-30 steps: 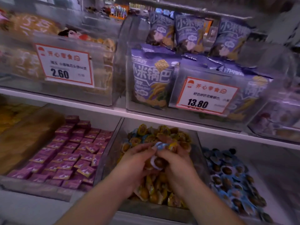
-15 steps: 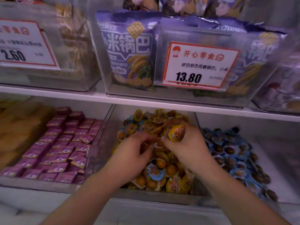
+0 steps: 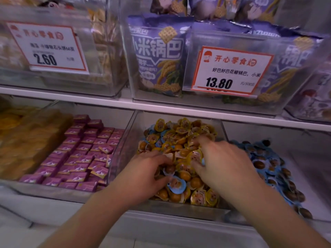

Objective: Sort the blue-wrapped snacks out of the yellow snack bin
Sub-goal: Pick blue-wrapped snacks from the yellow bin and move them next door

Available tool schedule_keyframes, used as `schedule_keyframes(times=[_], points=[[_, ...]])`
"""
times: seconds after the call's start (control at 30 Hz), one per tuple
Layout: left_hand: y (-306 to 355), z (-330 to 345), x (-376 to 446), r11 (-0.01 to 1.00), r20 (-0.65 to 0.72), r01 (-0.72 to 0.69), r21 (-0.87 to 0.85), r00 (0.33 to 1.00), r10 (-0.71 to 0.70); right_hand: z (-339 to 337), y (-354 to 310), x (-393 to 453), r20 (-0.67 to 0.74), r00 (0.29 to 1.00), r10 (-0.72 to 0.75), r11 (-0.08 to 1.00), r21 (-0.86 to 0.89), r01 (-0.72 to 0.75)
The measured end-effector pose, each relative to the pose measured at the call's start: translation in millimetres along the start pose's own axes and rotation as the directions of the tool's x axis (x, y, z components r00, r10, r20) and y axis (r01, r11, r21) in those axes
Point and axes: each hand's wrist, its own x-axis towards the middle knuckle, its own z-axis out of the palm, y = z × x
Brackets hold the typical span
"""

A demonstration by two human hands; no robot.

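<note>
The yellow snack bin (image 3: 179,211) is a clear box on the lower shelf, heaped with yellow-wrapped snacks (image 3: 180,133). Blue-wrapped snacks are mixed in: one (image 3: 176,185) lies near the front just below my left hand's fingertips, and others (image 3: 152,139) sit at the back left. My left hand (image 3: 143,174) rests on the left of the heap with its fingers curled into the pile. My right hand (image 3: 223,163) lies on the right of the heap, fingers splayed over yellow wrappers; a bit of blue wrapper (image 3: 203,161) shows by its thumb.
A bin of blue-wrapped snacks (image 3: 268,167) stands directly to the right. To the left is a bin of purple packets (image 3: 80,158), then yellow-brown snacks (image 3: 26,140). A white shelf edge (image 3: 161,106) with purple bags (image 3: 157,56) and price cards runs close above.
My right hand has dropped the yellow snack it held up and lowered onto the heap. My left hand slid toward the front. The camera has moved closer and tilted down.
</note>
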Motion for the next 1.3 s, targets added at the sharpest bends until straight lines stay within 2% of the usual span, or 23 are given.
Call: schedule_keyframes(times=[0.1, 0.17, 0.2, 0.27, 0.33, 0.37, 0.43, 0.47, 0.5, 0.53, 0.57, 0.6, 0.63, 0.67, 0.7, 0.77, 0.87, 0.97, 1.03, 1.13, 1.2, 1.23, 1.3], points=[[1.3, 1.7, 0.5, 1.000, -0.038, 0.009, 0.003, 0.999, -0.009, 7.0, -9.6, -4.8, 0.221, 0.967, -0.125, 0.973, 0.219, 0.075], [2.4, 3.0, 2.4, 0.999, -0.112, 0.044, -0.028, 0.993, -0.047, 20.2, -15.6, -7.5, 0.350, 0.923, -0.164, 0.979, 0.172, 0.108], [1.8, 3.1, 3.5, 0.997, -0.158, 0.070, -0.045, 0.984, -0.076, 26.2, -17.1, -7.6, 0.363, 0.917, -0.164, 0.983, 0.132, 0.124], [0.5, 3.5, 6.1, 0.991, -0.214, 0.119, -0.062, 0.968, -0.130, 35.2, -16.0, -6.8, 0.323, 0.925, -0.199, 0.978, 0.122, 0.168], [1.1, 4.4, 7.7, 0.984, -0.252, 0.156, -0.080, 0.953, -0.172, 37.1, -13.3, -6.4, 0.274, 0.929, -0.249, 0.960, 0.196, 0.200], [2.0, 4.1, 8.5, 0.976, -0.275, 0.179, -0.124, 0.939, -0.207, 35.3, -9.8, -7.1, 0.235, 0.944, -0.233, 0.950, 0.264, 0.168], [5.5, 1.7, 11.9, 0.922, -0.323, 0.196, -0.333, 0.895, -0.307, 27.9, -2.0, -7.3, 0.160, 0.985, -0.070, 0.879, 0.477, -0.016], [8.9, 0.4, 13.9, 0.870, -0.344, 0.173, -0.461, 0.869, -0.355, 23.6, 1.0, -7.0, 0.141, 0.989, 0.046, 0.786, 0.606, -0.123], [14.3, -1.0, 15.4, 0.812, -0.366, 0.135, -0.568, 0.843, -0.396, 19.8, 2.7, -6.4, 0.155, 0.974, 0.165, 0.627, 0.746, -0.225], [21.4, -1.7, 17.3, 0.767, -0.391, 0.093, -0.635, 0.818, -0.422, 16.5, 3.3, -6.2, 0.227, 0.938, 0.264, 0.390, 0.864, -0.319], [29.2, -0.6, 18.2, 0.747, -0.416, 0.057, -0.662, 0.801, -0.430, 14.1, 2.7, -6.1, 0.352, 0.885, 0.305, 0.100, 0.912, -0.397], [37.6, 2.3, 17.8, 0.749, -0.437, 0.031, -0.662, 0.796, -0.419, 9.9, 0.4, -6.3, 0.480, 0.835, 0.268, -0.181, 0.877, -0.446], [47.2, 5.7, 17.0, 0.763, -0.447, 0.008, -0.647, 0.806, -0.387, 4.0, -2.2, -6.4, 0.564, 0.808, 0.168, -0.390, 0.791, -0.471], [56.6, 9.5, 16.5, 0.791, -0.452, -0.015, -0.612, 0.828, -0.333, -1.8, -3.6, -7.4, 0.586, 0.808, 0.060, -0.511, 0.714, -0.479], [64.2, 13.1, 16.4, 0.837, -0.464, -0.048, -0.546, 0.849, -0.254, -6.5, -3.4, -8.5, 0.569, 0.822, 0.002, -0.569, 0.677, -0.467], [75.2, 16.6, 17.9, 0.912, -0.473, -0.139, -0.387, 0.878, -0.067, -13.0, 2.1, -10.2, 0.527, 0.847, 0.070, -0.549, 0.730, -0.408], [75.9, 23.9, 19.8, 0.927, -0.401, -0.223, -0.301, 0.912, 0.089, -15.2, 17.3, -12.9, 0.456, 0.853, 0.252, -0.398, 0.853, -0.338], [70.0, 28.9, 19.1, 0.950, -0.356, -0.178, -0.258, 0.931, 0.078, -14.0, 40.6, -14.7, 0.382, 0.862, 0.333, -0.339, 0.902, -0.269], [63.6, 29.0, 20.4, 0.954, -0.363, -0.156, -0.255, 0.930, 0.055, -13.4, 64.6, -14.9, 0.352, 0.845, 0.403, -0.240, 0.931, -0.274], [54.5, 25.7, 24.7, 0.957, -0.356, -0.117, -0.266, 0.934, 0.015, -4.1, 108.9, -14.9, 0.322, 0.782, 0.534, -0.007, 0.926, -0.377], [50.1, 24.4, 26.0, 0.962, -0.348, -0.084, -0.259, 0.937, -0.012, 6.0, 139.0, -16.3, 0.308, 0.749, 0.587, 0.203, 0.839, -0.504], [48.4, 23.8, 26.4, 0.966, -0.344, -0.073, -0.250, 0.939, -0.018, 10.4, 153.3, -17.5, 0.302, 0.726, 0.618, 0.255, 0.796, -0.548], [46.3, 21.2, 26.6, 0.977, -0.340, -0.063, -0.203, 0.940, -0.010, 15.0, 176.8, -18.2, 0.256, 0.669, 0.698, 0.278, 0.763, -0.583]])
